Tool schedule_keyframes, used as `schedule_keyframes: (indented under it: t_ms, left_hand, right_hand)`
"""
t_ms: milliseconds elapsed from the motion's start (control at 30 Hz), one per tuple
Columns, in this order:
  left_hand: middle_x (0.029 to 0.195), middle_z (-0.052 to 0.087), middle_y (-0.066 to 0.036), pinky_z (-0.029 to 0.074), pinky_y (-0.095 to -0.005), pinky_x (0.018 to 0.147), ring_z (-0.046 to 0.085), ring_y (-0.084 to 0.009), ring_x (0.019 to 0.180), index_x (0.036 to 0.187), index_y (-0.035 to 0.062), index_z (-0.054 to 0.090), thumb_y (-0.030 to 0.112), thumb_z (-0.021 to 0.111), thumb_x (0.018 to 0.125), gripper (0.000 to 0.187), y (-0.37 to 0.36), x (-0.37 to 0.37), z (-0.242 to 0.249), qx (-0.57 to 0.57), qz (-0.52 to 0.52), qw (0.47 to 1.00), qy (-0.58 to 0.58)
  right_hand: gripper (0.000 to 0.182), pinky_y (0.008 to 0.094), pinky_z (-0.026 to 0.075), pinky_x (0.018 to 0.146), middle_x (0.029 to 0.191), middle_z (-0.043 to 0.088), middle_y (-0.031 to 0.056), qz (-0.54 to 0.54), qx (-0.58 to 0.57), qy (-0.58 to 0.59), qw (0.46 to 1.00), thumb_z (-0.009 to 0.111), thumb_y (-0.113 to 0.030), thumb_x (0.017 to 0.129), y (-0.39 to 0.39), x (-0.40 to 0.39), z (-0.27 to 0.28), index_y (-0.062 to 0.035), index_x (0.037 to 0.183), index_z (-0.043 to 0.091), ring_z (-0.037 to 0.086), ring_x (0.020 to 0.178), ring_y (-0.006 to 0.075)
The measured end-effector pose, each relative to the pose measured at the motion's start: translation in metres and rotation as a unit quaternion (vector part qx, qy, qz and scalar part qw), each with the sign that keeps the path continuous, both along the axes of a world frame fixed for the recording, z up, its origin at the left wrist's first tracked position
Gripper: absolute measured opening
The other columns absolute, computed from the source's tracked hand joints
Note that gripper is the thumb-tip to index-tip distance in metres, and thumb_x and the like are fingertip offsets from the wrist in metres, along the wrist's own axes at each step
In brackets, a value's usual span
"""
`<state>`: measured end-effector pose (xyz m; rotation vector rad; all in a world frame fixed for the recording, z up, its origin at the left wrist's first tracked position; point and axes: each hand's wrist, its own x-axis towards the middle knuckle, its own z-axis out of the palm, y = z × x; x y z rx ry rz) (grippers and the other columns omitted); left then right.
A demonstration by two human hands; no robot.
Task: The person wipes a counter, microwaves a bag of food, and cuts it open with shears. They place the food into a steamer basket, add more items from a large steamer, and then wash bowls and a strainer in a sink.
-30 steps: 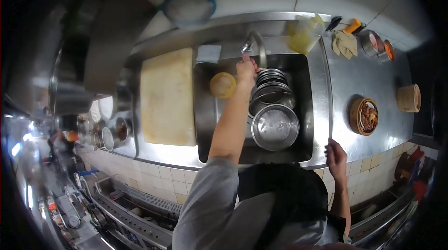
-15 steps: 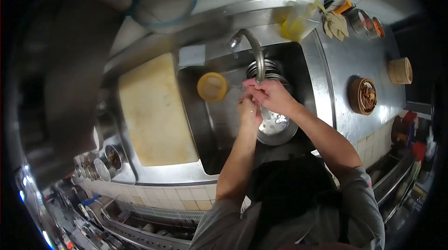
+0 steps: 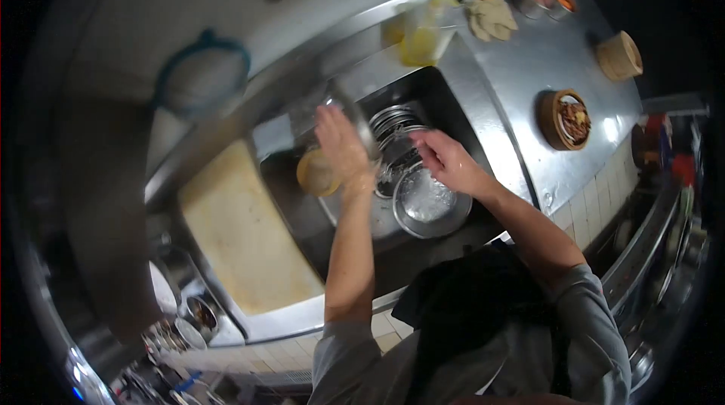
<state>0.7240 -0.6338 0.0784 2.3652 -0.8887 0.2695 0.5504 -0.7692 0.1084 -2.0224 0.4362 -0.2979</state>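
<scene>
My left hand [image 3: 343,149] is over the left part of the sink, fingers stretched out flat beside the curved metal faucet [image 3: 364,131]. It appears to touch the faucet, though blur hides the exact contact. To its left, a round yellow-rimmed container [image 3: 317,173] sits in the sink. My right hand [image 3: 453,165] hovers above a round metal pan [image 3: 430,212] with water in it. Its fingers are loosely bent and hold nothing visible. Behind it, several stacked metal dishes [image 3: 394,119] stand in the sink [image 3: 453,99].
A large cutting board [image 3: 245,231] lies left of the sink. Behind the basin stands a clear jug of yellow liquid [image 3: 423,38]. On the right counter are a cloth [image 3: 491,18], a bamboo steamer of food [image 3: 565,119] and another bamboo container [image 3: 619,56]. A blue-rimmed strainer [image 3: 202,72] hangs at the wall.
My hands were together under the faucet and have now parted. The left went left beside the faucet, which sits further left of the dishes; the right stayed over the pan. The view has tilted.
</scene>
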Motion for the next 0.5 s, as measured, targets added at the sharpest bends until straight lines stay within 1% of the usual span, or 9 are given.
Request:
schedule_keyframes:
  t_ms: [33,67,200,233,267,333,367,467,500]
  left_hand:
    - [0.159,0.034,-0.021,0.025,-0.0366,0.122,0.033,-0.0295,0.148,0.154,-0.0015,0.032,0.024,0.050,0.099,0.063,0.003,0.004,-0.012,-0.037,-0.022,0.999,0.032]
    - [0.159,0.032,-0.023,0.025,-0.0380,0.122,0.031,-0.0308,0.149,0.154,-0.0029,0.032,0.021,0.049,0.097,0.064,0.006,0.006,-0.026,-0.067,-0.046,0.996,0.032]
    - [0.160,0.026,-0.030,0.023,-0.0435,0.121,0.027,-0.0360,0.151,0.153,-0.0086,0.029,0.012,0.049,0.089,0.070,0.012,0.021,-0.090,0.027,-0.100,0.979,-0.178]
    - [0.163,0.020,-0.029,0.021,-0.0436,0.122,0.021,-0.0354,0.153,0.156,-0.0077,0.022,0.013,0.049,0.090,0.074,0.007,0.007,-0.061,0.313,-0.016,0.932,-0.181]
    - [0.164,0.017,-0.029,0.019,-0.0449,0.123,0.018,-0.0353,0.153,0.157,-0.0069,0.017,0.015,0.050,0.091,0.077,0.008,0.006,-0.052,0.309,-0.032,0.943,-0.122]
    - [0.164,0.020,-0.027,0.017,-0.0429,0.124,0.021,-0.0342,0.153,0.156,-0.0047,0.024,0.020,0.060,0.086,0.082,0.020,0.012,-0.054,0.282,-0.044,0.947,-0.144]
    - [0.163,0.019,-0.027,0.018,-0.0440,0.123,0.021,-0.0360,0.152,0.156,-0.0054,0.024,0.017,0.061,0.086,0.082,0.023,0.016,-0.048,0.260,-0.058,0.955,-0.131]
    - [0.161,0.020,-0.031,0.020,-0.0474,0.123,0.025,-0.0427,0.149,0.156,-0.0070,0.020,0.012,0.060,0.089,0.080,0.037,0.019,-0.036,0.204,-0.100,0.971,-0.077]
    - [0.159,0.026,-0.029,0.020,-0.0485,0.123,0.029,-0.0411,0.147,0.153,-0.0053,0.028,0.013,0.060,0.089,0.074,0.047,0.011,-0.036,0.115,-0.108,0.987,-0.025]
  right_hand:
    - [0.033,0.0375,0.054,0.083,0.114,0.064,0.0199,-0.020,0.033,0.061,0.997,0.057,-0.001,0.095,-0.005,-0.022,-0.007,-0.0033,0.128,0.060,0.066,0.100,0.0312]
    - [0.034,0.0397,0.054,0.085,0.114,0.064,0.0199,-0.028,0.008,0.057,0.998,0.058,-0.004,0.096,-0.008,-0.046,-0.009,-0.0042,0.130,0.058,0.066,0.101,0.0341]
    - [0.035,0.0438,0.053,0.090,0.113,0.064,0.0213,-0.022,0.036,0.130,0.991,0.059,-0.012,0.097,-0.021,-0.134,-0.012,-0.0049,0.132,0.055,0.065,0.102,0.0385]
    - [0.035,0.0428,0.053,0.091,0.112,0.066,0.0215,-0.037,0.040,0.155,0.986,0.058,-0.011,0.097,-0.022,-0.153,-0.002,-0.0044,0.131,0.056,0.066,0.103,0.0374]
    - [0.035,0.0428,0.053,0.091,0.112,0.066,0.0215,-0.058,0.037,0.152,0.986,0.058,-0.011,0.097,-0.022,-0.173,0.006,-0.0044,0.131,0.056,0.066,0.103,0.0374]
    - [0.034,0.0416,0.052,0.093,0.113,0.067,0.0212,-0.093,0.035,0.155,0.983,0.057,-0.009,0.097,-0.029,-0.218,0.020,-0.0034,0.131,0.058,0.066,0.105,0.0358]
    - [0.033,0.0400,0.054,0.090,0.113,0.070,0.0195,-0.127,0.039,0.159,0.978,0.057,-0.010,0.098,-0.033,-0.243,0.029,-0.0020,0.130,0.059,0.069,0.101,0.0314]
    - [0.030,0.0328,0.058,0.076,0.097,0.070,0.0113,-0.297,0.179,0.132,0.929,0.054,-0.015,0.103,-0.031,-0.322,0.049,0.0004,0.129,0.059,0.069,0.084,0.0165]
    - [0.030,0.0312,0.058,0.073,0.094,0.070,0.0090,-0.350,0.206,0.096,0.909,0.055,-0.016,0.103,-0.028,-0.356,0.039,0.0010,0.127,0.060,0.068,0.083,0.0151]
